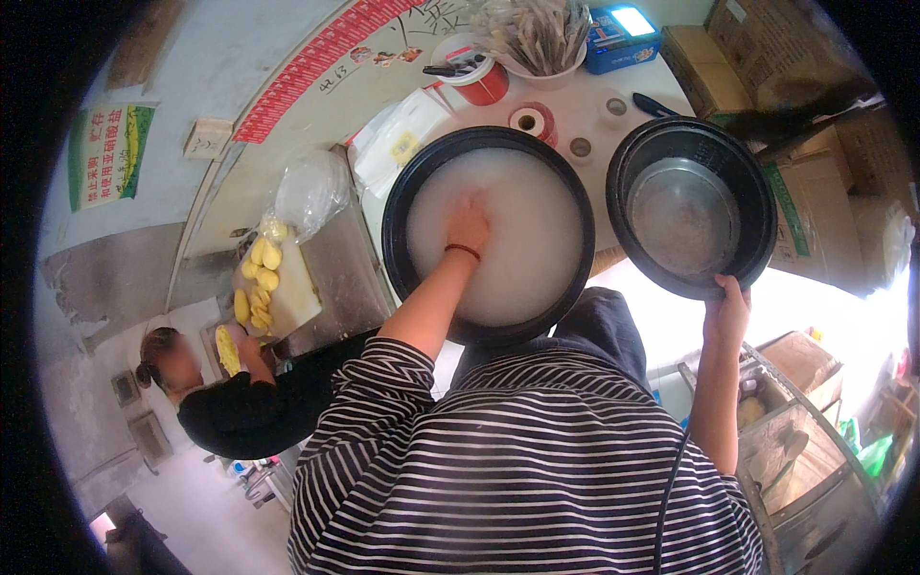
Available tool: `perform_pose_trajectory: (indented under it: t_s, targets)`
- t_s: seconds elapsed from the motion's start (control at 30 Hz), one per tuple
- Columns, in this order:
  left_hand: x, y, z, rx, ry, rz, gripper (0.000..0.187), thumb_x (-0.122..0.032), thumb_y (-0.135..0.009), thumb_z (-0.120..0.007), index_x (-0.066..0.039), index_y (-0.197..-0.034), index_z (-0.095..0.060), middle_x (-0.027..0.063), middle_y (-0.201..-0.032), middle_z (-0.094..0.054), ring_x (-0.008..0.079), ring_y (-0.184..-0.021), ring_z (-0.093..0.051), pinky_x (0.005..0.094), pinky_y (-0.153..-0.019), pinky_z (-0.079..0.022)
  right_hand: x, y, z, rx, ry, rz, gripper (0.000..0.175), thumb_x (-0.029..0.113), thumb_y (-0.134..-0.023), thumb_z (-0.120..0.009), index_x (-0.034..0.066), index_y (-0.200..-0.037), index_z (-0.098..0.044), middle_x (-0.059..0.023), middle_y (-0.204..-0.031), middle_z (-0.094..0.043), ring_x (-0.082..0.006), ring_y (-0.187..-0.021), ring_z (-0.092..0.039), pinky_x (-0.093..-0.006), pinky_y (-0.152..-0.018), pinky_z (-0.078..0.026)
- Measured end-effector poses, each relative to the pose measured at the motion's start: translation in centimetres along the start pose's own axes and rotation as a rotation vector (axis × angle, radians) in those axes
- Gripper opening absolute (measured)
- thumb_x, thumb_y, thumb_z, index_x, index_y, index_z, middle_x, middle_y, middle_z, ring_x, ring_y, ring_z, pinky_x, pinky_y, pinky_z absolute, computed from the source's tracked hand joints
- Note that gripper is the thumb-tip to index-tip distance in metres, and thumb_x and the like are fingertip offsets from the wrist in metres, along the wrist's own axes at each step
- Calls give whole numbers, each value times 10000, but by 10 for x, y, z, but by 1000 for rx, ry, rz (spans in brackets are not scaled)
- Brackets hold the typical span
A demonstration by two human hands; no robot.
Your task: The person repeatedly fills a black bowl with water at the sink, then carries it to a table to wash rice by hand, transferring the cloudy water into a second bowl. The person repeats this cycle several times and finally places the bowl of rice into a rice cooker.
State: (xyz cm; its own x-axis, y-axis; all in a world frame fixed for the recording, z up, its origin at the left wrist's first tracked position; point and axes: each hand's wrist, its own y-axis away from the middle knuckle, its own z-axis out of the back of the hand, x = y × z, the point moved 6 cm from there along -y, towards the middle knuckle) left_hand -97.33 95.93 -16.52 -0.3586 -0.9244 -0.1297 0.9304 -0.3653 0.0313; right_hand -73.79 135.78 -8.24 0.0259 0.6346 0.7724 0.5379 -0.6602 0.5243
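Observation:
A large round black basin (pixel 397 287) full of cloudy, whitish water stands on the near edge of a white table. Into that water dips my left hand (pixel 471 219), its fingers blurred under the surface, so whether they close on anything is hidden. My right hand (pixel 729 305) grips the near rim of a smaller black pot (pixel 622 237), thumb over the edge. The pot is held tilted to the right of the basin. Its grey inside looks wet, with perhaps a little liquid at the bottom.
Behind the basin are tape rolls (pixel 532 122), a red-and-white bucket (pixel 483 80), a bowl of packed sticks (pixel 550 75) and a blue device (pixel 622 50). Cardboard boxes (pixel 812 208) stand right. On the left, a person (pixel 237 410) works near peeled potatoes on a cutting board (pixel 305 287).

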Motion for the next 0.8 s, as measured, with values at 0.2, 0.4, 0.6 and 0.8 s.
perform_pose_trajectory:
  t_s: [0.2, 0.4, 0.6, 0.8]
  targets:
    - [29, 21, -47, 689, -230, 222, 413, -221, -901, -442, -67, -1278, -509, 171, -1348, -467, 299, -1273, -410, 491, -1105, -201, 0, 1, -2, -17, 1, 5, 327, -48, -743, -574, -22, -1066, -537, -91, -993, -590, -209, -898, -569, -309, -818, -468]
    - [-22, 13, -32, 168, -264, -155, 484, -217, -901, -406, 20, -1320, -450, 234, -1381, -421, 355, -1344, -301, 513, -1129, -137, -1, 1, -6, 15, 15, 8, 340, -38, -741, -570, -35, -1079, -532, -102, -1009, -591, -223, -915, -573, -320, -836, -466]
    - [-21, 21, -48, 511, -111, -169, 517, -184, -902, -408, 44, -1364, -375, 205, -1469, -306, 382, -1364, -247, 498, -1142, -124, -1, 3, -12, 33, 17, 8, 358, -32, -738, -566, -42, -1095, -530, -116, -1039, -591, -233, -939, -574, -322, -848, -464]
    - [-10, 16, -56, 334, 164, -124, 539, -191, -903, -402, 34, -1389, -338, 224, -1480, -264, 382, -1367, -244, 485, -1140, -144, 2, 6, -12, 18, 23, 12, 352, -32, -735, -569, -38, -1084, -533, -109, -1032, -590, -230, -930, -573, -322, -847, -466]
